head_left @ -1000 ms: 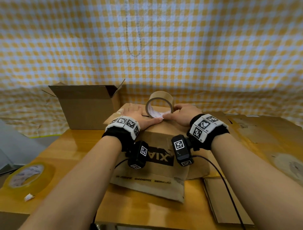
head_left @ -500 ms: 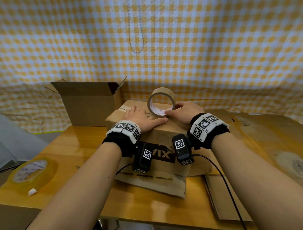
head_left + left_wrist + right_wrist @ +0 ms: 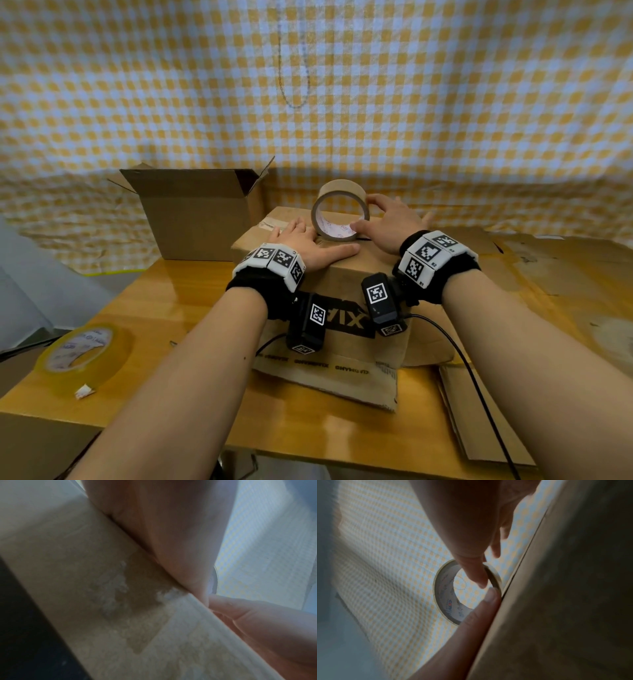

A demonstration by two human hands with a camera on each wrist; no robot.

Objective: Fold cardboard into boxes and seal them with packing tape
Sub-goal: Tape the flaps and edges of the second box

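Note:
A closed cardboard box [image 3: 346, 277] with black lettering on its front sits mid-table. My left hand [image 3: 308, 245] lies flat on its top near the front edge, fingers straight; the left wrist view shows that palm [image 3: 171, 527] pressed on the cardboard [image 3: 85, 574]. A brown packing tape roll [image 3: 337, 192] stands on edge on the box top. My right hand [image 3: 387, 222] grips it, thumb at the lower rim and fingers over the top. In the right wrist view the thumb and a finger of that hand [image 3: 486, 586] pinch the rim of the roll [image 3: 447, 601].
An open-topped cardboard box [image 3: 198, 219] stands at the back left. A clear yellowish tape roll [image 3: 82, 356] lies flat near the wooden table's [image 3: 171, 308] left edge. Flattened cardboard sheets [image 3: 565, 274] cover the right side. A checked cloth hangs behind.
The right hand has rolled the tape roll farther back across the box top, and its fingers now reach over the roll. The left hand stays flat on the box.

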